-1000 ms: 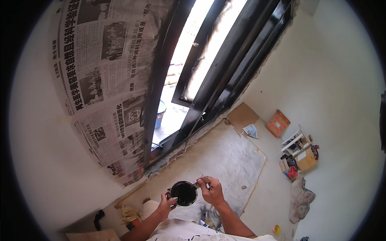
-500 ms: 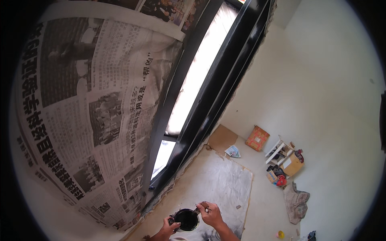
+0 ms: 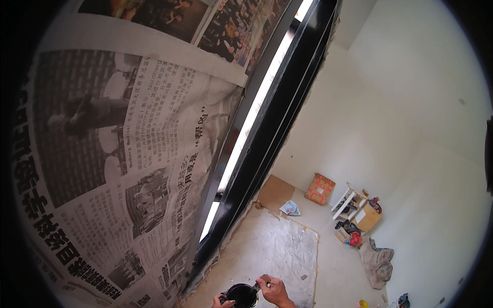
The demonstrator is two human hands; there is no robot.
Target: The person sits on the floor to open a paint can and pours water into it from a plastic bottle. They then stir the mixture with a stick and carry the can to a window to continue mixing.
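Observation:
At the lower edge, my left hand [image 3: 223, 303] is closed round the side of a small round pot [image 3: 240, 296] with dark, glossy black paint inside. My right hand [image 3: 276, 292] grips what looks like a paintbrush [image 3: 258, 285] by its handle. The brush leans over the pot's right rim, and its bristle end is hidden from sight. Up and to the left of my hands runs a glossy black window frame [image 3: 277, 110], slanting across the view. Newspaper sheets [image 3: 154, 159] hang along the frame's left side.
Below, a pale plastic sheet [image 3: 277, 246] covers part of the floor. Along the right wall are a red-and-brown box [image 3: 319, 189], a white stool [image 3: 345, 201], a carton [image 3: 367, 217] and a crumpled grey-brown cloth [image 3: 377, 263]. A brown board [image 3: 276, 192] lies by the far corner.
The view has shifted, so the newspaper looks larger and the window glass narrower. Both hands, with the pot and brush, now sit lower in the picture. Each hand keeps its hold.

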